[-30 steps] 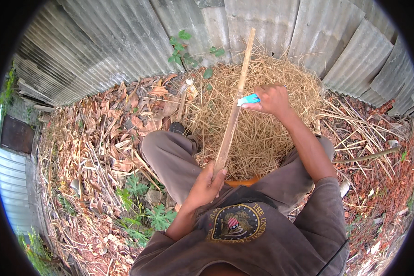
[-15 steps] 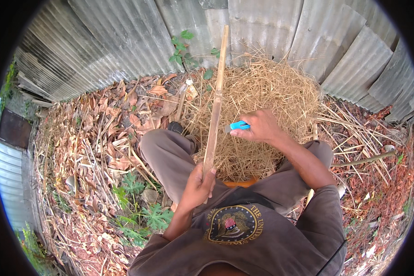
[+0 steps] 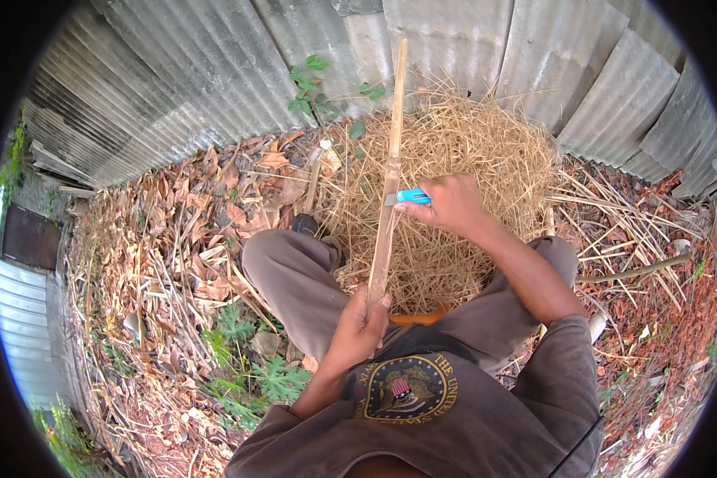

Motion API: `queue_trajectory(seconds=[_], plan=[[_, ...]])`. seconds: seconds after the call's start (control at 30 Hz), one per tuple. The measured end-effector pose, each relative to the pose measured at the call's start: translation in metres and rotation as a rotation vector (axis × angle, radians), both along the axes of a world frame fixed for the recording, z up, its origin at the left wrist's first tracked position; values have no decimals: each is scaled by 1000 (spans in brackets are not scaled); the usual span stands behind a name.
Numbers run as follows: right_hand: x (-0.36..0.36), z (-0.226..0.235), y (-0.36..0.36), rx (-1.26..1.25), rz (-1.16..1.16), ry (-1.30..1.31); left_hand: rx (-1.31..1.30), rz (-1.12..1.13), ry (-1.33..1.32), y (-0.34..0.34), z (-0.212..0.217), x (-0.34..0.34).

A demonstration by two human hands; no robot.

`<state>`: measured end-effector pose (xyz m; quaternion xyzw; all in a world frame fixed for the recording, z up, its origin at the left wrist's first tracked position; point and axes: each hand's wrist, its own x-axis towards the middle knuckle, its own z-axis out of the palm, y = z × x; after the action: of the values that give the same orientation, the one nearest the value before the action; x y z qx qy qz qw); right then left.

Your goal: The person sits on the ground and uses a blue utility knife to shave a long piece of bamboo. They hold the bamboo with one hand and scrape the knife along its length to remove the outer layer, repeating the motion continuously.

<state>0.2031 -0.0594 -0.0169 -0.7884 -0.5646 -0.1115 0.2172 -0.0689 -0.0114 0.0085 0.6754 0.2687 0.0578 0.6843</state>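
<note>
A long, pale strip of split bamboo (image 3: 393, 143) points up and away from my lap, leaning slightly right. My left hand (image 3: 362, 325) is closed around its near end. In my right hand (image 3: 452, 204) is a utility knife with a bright blue handle (image 3: 413, 196). Its blade (image 3: 390, 200) lies against the strip around mid-length, just nearer than a joint in the bamboo. Most of the knife's handle is hidden inside my right fist.
A heap of thin straw-like shavings (image 3: 486, 151) lies between and beyond my knees. Corrugated metal sheets (image 3: 207, 72) form a fence behind it. Dry leaves (image 3: 183, 231) cover the left ground, green plants (image 3: 279, 378) grow near my left knee, and thin sticks (image 3: 613, 231) lie right.
My right hand has moved left and slightly away, bringing the knife blade against the bamboo strip. My left hand and the strip have shifted a little right.
</note>
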Motion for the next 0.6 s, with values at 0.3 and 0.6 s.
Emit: queue_trajectory(seconds=[0.3, 0.6], plan=[[51, -12, -1, 137, 121, -357, 234, -192, 78, 29, -7, -18], [57, -40, 9, 32, 174, -246, -285, -175, 84, 42, -5, -24]])
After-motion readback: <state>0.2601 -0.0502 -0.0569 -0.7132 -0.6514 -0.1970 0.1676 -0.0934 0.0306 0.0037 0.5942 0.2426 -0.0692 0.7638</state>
